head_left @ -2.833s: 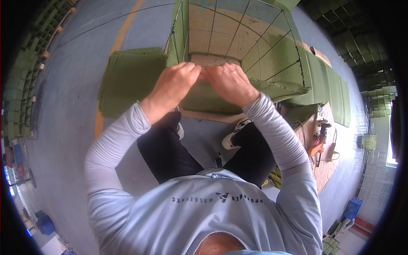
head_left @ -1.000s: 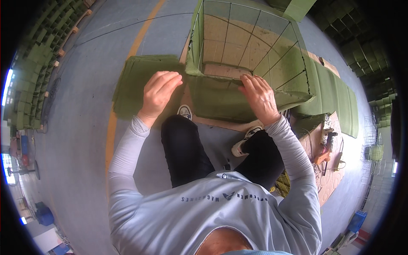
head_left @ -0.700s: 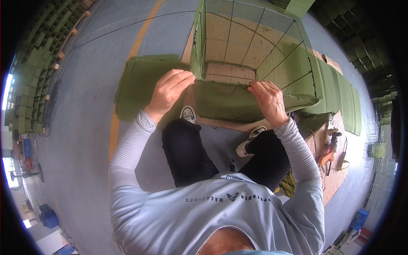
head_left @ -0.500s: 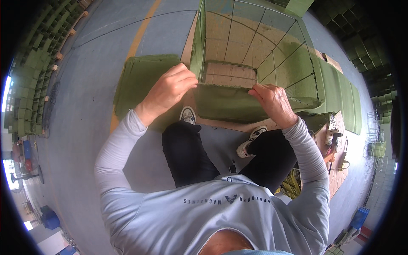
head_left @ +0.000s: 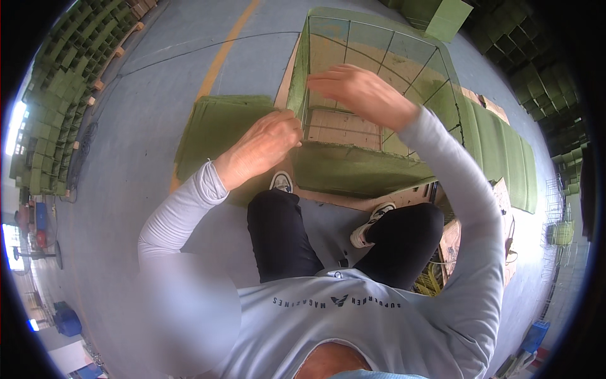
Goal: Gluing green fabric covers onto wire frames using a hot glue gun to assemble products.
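Note:
A wire-mesh cage lined with green fabric stands open-topped on a wooden pallet in front of my knees. My left hand is closed around the cage's near-left corner post, at the top of the green front wall. My right hand hovers above the cage's near-left part with its fingers spread, holding nothing. Wooden slats show on the cage floor under that hand.
A flat green fabric panel lies on the grey floor left of the cage. More green panels lie to its right. Stacks of green items line the far left, beyond a yellow floor line. Cardboard lies by my right leg.
My right hand has left the front wall's right end and risen up and leftward over the cage. My left hand has shifted right onto the near-left corner.

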Available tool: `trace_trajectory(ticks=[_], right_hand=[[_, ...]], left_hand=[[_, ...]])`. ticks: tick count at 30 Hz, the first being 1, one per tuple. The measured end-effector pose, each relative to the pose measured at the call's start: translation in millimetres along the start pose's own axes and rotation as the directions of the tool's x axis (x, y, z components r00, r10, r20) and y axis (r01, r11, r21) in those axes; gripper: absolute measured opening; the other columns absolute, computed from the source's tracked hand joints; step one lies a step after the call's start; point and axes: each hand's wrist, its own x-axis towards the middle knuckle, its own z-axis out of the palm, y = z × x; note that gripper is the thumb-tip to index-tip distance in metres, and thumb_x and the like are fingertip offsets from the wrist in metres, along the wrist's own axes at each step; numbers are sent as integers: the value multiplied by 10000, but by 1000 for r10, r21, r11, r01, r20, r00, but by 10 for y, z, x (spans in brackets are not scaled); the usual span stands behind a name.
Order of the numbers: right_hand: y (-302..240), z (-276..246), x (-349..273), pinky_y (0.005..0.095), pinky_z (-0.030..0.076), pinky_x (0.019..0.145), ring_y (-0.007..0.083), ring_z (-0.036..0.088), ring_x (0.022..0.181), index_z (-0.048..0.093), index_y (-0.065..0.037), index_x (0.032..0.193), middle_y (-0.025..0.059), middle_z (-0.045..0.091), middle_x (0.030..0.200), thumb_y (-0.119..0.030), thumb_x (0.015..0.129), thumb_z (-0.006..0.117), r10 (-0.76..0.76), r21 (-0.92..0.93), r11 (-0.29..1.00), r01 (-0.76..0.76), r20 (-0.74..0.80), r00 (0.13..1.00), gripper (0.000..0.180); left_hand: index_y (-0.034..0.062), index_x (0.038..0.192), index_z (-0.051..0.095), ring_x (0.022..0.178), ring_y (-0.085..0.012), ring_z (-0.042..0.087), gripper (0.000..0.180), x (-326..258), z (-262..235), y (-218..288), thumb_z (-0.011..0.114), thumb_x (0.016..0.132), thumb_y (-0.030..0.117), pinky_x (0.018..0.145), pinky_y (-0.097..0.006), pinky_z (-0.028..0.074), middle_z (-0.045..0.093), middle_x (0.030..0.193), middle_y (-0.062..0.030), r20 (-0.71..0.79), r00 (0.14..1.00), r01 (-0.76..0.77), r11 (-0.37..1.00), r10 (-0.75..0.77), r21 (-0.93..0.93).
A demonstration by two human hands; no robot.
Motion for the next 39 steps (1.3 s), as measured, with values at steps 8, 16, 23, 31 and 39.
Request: trace_trajectory(ticks=[8, 16, 23, 31, 39], right_hand=[[260, 34, 696, 385, 503, 940, 307, 606, 1094, 585, -57, 1224, 111, 651, 1155, -148, 937, 552, -218, -55, 969, 240, 255, 942, 303], [-339, 341, -1549, 397, 456, 622, 280, 567, 621, 530, -67, 798, 91, 552, 687, -478, 940, 547, 438, -148, 854, -498, -310, 844, 435], [148, -51, -1963, 430, 503, 752, 343, 632, 728, 630, -19, 876, 135, 645, 747, -492, 980, 475, 547, -91, 826, -557, -109, 830, 509], [-744, 27, -1743, 467, 508, 957, 318, 655, 1049, 639, 20, 1130, 152, 671, 1120, -103, 827, 715, 291, -250, 859, -446, -479, 828, 336], [-1254, 692, -1107, 472, 478, 998, 298, 632, 1069, 628, 39, 1079, 163, 640, 1109, -157, 831, 713, 423, -267, 798, -540, -391, 818, 328]], left_hand=[[39, 860, 567, 767, -242, 499, 200, -76, 175, -8, 742, 763, 43, 673, -371, 459, 491, 797, -66, -123, 991, 41, 997, -49, -66], [27, 755, 608, 770, -234, 509, 137, 134, 171, 62, 726, 796, 83, 687, -360, 437, 533, 755, -68, -86, 996, -15, 997, 22, 72], [41, 756, 597, 796, -218, 523, 165, 387, 489, 717, 709, 831, 136, 700, -349, 457, 537, 756, -57, -108, 994, -25, 999, 27, 20], [21, 1073, 696, 877, -214, 639, 414, 55, 374, 412, 838, 684, 50, 705, -343, 540, 677, 1054, -76, -482, 855, -177, 981, 192, 77], [23, 1064, 720, 971, -230, 638, 328, 288, 704, 115, 754, 740, 61, 812, -373, 557, 677, 1104, -69, -402, 851, -346, 937, 339, 58]])
